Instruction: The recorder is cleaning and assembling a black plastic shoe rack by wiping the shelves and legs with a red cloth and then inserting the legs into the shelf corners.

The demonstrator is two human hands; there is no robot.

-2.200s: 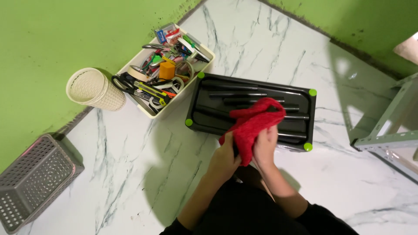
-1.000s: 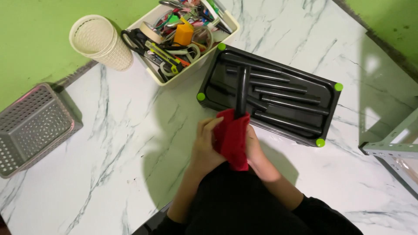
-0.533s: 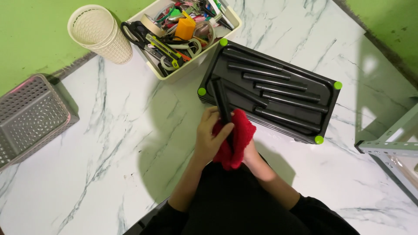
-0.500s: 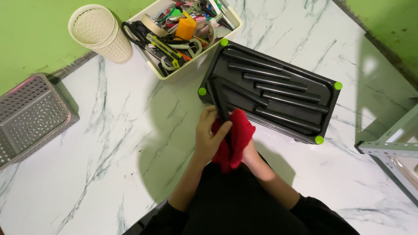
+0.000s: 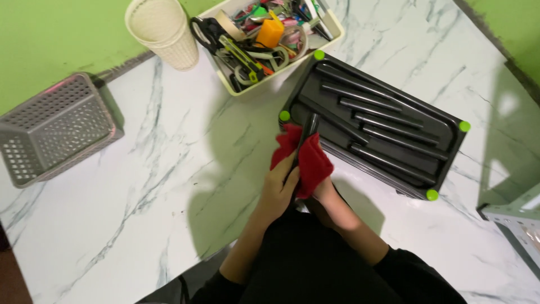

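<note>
A black divided tray (image 5: 394, 141) with green corner knobs lies slanted on the white marble table. At its near left corner both hands meet around a red cloth (image 5: 312, 163). My left hand (image 5: 277, 191) grips a slim black pen (image 5: 308, 130) that sticks up out of the cloth toward the tray's edge. My right hand (image 5: 331, 198) holds the cloth from below and is partly hidden by it. The tray's slots look bare.
A cream bin (image 5: 243, 90) packed with scissors, tape and pens stands behind the tray. A cream woven cup (image 5: 163, 34) is to its left, a grey mesh basket (image 5: 56, 129) at the far left, and a grey metal frame (image 5: 514, 222) at the right edge.
Both hands drew the red cloth back from the tray's middle to its near left corner. A slim black pen now sits in the cloth, gripped by my left hand.
</note>
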